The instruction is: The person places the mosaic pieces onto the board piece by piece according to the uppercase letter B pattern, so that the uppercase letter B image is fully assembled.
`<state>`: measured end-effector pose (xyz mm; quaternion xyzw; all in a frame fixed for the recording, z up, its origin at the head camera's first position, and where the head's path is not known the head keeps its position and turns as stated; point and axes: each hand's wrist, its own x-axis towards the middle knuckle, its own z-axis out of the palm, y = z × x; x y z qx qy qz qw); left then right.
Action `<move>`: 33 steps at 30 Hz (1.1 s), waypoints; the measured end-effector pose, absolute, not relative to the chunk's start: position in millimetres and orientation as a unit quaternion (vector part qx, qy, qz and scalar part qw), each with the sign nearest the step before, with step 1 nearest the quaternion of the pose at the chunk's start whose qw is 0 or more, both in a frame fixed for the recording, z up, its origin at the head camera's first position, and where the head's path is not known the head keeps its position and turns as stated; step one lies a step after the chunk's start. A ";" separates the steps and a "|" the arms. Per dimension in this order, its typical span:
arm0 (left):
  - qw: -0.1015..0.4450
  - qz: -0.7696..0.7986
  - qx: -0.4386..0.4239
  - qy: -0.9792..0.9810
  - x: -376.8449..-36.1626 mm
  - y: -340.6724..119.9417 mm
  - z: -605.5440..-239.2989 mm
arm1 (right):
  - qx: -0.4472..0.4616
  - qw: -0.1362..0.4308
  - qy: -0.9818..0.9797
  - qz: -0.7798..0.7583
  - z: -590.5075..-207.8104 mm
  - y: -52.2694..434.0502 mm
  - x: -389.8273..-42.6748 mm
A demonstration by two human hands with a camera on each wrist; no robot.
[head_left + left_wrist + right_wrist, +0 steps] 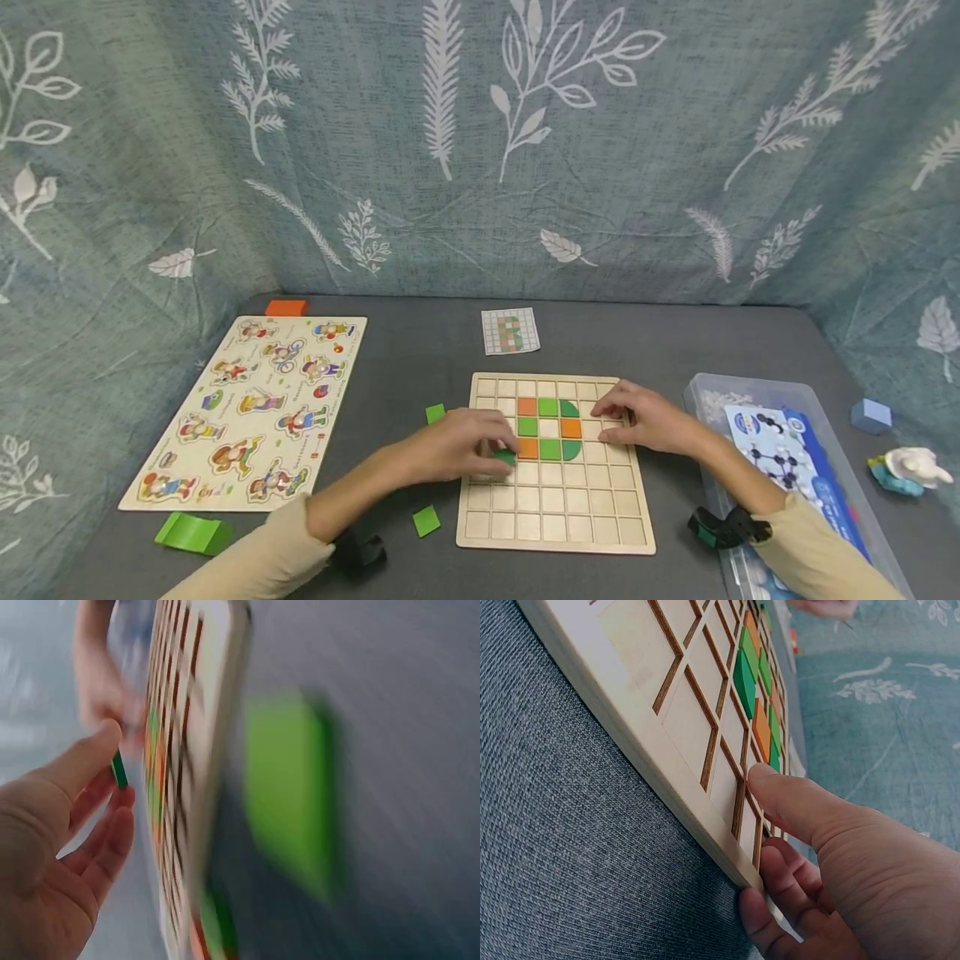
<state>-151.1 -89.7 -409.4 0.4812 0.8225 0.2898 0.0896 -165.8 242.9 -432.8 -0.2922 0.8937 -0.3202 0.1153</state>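
Observation:
A small dark green tile [120, 770] is pinched between thumb and fingers of my left hand [461, 446], over the left part of the wooden grid board [551, 529]. On the board, orange, light green and dark green rounded-corner tiles form a block around a bare cell; one orange tile [571, 428] sits at its right side. My right hand [647, 419] touches the board's right side with thumb and fingertips, the fingers loosely bent. In the right wrist view its thumb [795, 796] lies over the grid and the fingers are at the rim.
Behind the board lies a printed pattern card [510, 332]. Loose light green tiles [427, 521] are left of the board. A picture puzzle board [247, 417] and a green arched block [193, 533] are farther left. At right stand a clear plastic box [712, 385], blue cube [871, 416] and small figurine [909, 469].

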 end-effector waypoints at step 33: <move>0.055 0.140 0.627 0.764 -151.4 -5.4 -418.6 | -0.299 0.102 0.895 -0.315 -433.7 242.7 -164.9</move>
